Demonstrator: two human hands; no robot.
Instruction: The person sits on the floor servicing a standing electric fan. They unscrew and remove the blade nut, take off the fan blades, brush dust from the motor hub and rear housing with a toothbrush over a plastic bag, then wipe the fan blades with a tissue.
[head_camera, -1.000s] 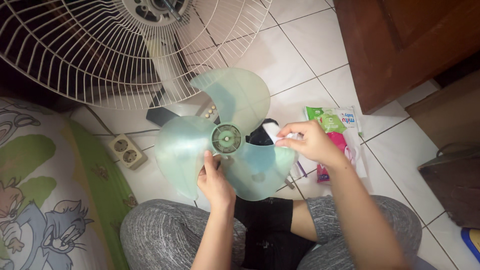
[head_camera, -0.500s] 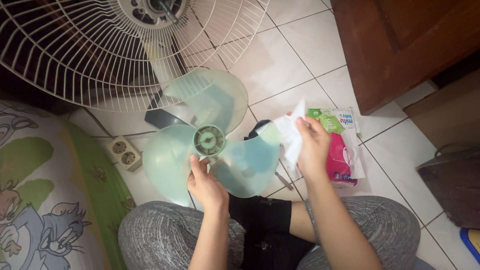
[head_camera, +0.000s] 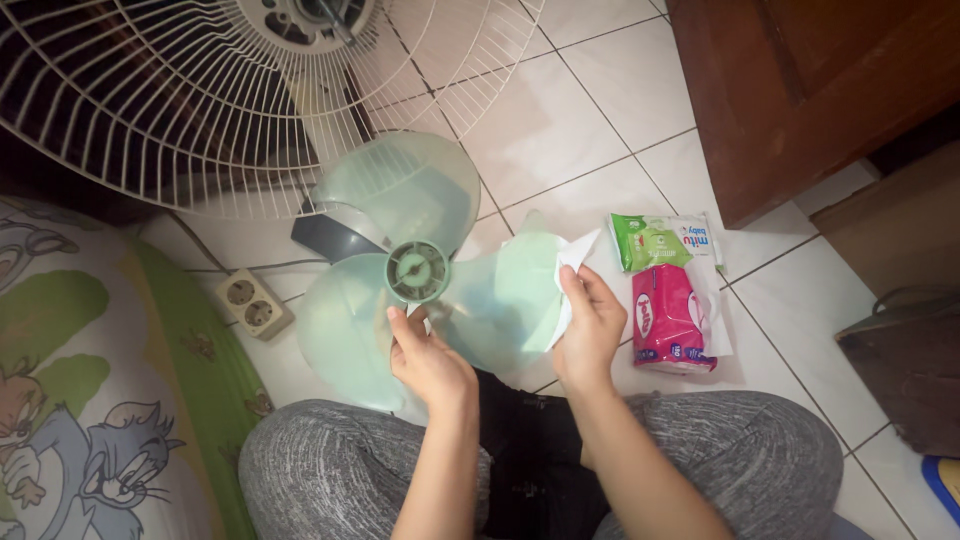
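at the far left, about nine o'clock, lies a soft mat with cartoon pictures of a cat and a mouse, green and grey. just to its right a white power strip sits on the white tile floor, with a thin cord running off from it. up at eleven o'clock the big round wire fan guard fills the top of the view, white and full of thin bars. below it, near the middle, is the pale green fan blade with three see-through wings and a darker green hub in the centre. it is held up over the person's lap, above the grey trouser legs at six o'clock. the left hand grips the fan blade from below, just under the hub, with the fingers curled tight on the plastic. the right hand is at about four o'clock from the hub, and its fingers are closed on a white wipe, pressing it flat on the right wing. further right, around three o'clock, two wipe packs lie on the floor, touching each other: a green and white wipe pack on top and a pink wipe pack under it. at one o'clock stands a dark brown wooden door.
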